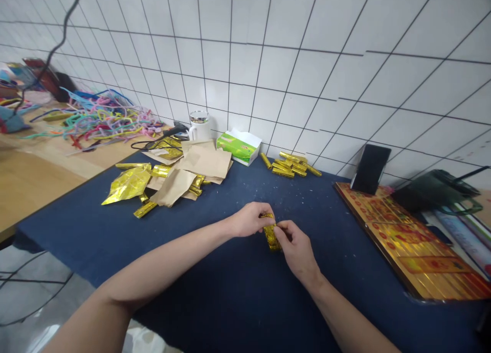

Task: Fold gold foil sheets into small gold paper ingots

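A small gold foil piece [271,236] is held between both hands near the middle of the dark blue cloth [230,281]. My left hand [252,219] pinches its upper end from the left. From the right, my right hand [298,245] has thumb and fingertips closed on its edge. Several gold rolls [287,165] lie together by the wall, beyond my hands. Farther left, a crumpled gold sheet [127,184] and brown paper pieces [205,160] are heaped with more gold rolls [144,210].
A green tissue pack [238,147] and white mug [200,126] stand near the tiled wall. Colourful fuzzy stems [111,118] cover the wooden table [34,163] at left. At right, a phone [370,169] leans above a red-gold stack [414,240], near a dark translucent pitcher [437,192].
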Demonstrator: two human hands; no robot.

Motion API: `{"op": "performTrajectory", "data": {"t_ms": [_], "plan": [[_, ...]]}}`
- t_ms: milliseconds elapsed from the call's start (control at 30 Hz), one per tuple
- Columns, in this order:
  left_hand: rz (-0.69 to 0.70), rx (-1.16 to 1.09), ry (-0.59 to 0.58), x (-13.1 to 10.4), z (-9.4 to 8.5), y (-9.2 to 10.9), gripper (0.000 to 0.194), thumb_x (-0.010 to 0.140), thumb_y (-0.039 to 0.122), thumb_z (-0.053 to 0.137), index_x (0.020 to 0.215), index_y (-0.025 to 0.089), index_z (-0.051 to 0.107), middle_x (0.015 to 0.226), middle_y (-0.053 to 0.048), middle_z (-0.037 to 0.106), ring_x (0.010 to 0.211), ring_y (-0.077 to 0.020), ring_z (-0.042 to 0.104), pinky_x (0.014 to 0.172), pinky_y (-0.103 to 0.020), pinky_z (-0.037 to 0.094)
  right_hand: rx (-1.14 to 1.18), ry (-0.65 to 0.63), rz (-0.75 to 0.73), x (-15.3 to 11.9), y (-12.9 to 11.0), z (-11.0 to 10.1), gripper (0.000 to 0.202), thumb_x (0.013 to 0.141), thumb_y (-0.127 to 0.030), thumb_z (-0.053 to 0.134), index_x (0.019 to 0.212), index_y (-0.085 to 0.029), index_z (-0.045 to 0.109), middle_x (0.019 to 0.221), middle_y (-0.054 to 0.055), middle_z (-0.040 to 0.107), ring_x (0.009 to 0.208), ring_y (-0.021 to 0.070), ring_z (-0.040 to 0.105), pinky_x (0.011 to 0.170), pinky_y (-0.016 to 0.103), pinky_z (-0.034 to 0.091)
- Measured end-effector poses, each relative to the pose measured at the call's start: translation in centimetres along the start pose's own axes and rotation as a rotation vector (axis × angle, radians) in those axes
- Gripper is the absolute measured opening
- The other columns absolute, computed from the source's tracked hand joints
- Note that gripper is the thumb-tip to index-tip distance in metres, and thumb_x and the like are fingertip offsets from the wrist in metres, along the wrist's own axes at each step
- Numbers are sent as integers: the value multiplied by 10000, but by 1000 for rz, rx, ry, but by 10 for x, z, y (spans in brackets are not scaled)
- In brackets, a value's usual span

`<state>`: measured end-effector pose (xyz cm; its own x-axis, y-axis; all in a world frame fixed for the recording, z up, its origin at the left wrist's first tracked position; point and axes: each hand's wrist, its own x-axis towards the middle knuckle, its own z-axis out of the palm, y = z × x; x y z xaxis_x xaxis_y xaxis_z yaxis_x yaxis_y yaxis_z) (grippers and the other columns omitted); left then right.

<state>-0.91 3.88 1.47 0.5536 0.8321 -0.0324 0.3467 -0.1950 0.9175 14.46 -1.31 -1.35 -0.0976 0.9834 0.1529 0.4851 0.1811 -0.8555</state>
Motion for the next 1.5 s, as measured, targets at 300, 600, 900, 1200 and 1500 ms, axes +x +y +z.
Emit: {"op": "performTrajectory", "data": {"t_ms": [300,600,900,1200,1500], "plan": [[-8,278,74,-4,2,9,93,753,201,480,713,152,548,580,33,534,528,-89,511,504,-183,365,-114,92,-38,-1,0,1,144,782,-316,490,728,-193,542,695,6,557,626,144,537,602,257,426],[31,328,105,-4,6,6,117,757,209,489,761,166,598,745,0,624,707,-130,563,616,-206,394,-51,60,-45,2,-2,-1,174,780,-291,505,655,-190,572,680,-2,519,622,134,504,589,251,392],[8,234,222,-3,12,3,105,725,213,540,795,168,604,701,8,611,662,-120,548,595,-200,387,73,101,-7,4,2,0,170,760,-281,533,639,-182,599,673,-1,520,614,135,508,577,251,397],[-26,129,363,-6,23,3,183,707,194,539,885,179,580,609,40,546,577,-103,507,576,-208,386,114,88,8,5,4,3,170,753,-266,523,639,-178,612,727,21,536,668,149,521,611,264,412],[-201,-21,251,-2,22,-1,228,703,377,544,648,156,527,540,13,541,489,-120,542,445,-206,407,111,207,8,4,4,3,155,740,-286,541,655,-175,609,933,75,545,834,193,549,680,300,449]]}}
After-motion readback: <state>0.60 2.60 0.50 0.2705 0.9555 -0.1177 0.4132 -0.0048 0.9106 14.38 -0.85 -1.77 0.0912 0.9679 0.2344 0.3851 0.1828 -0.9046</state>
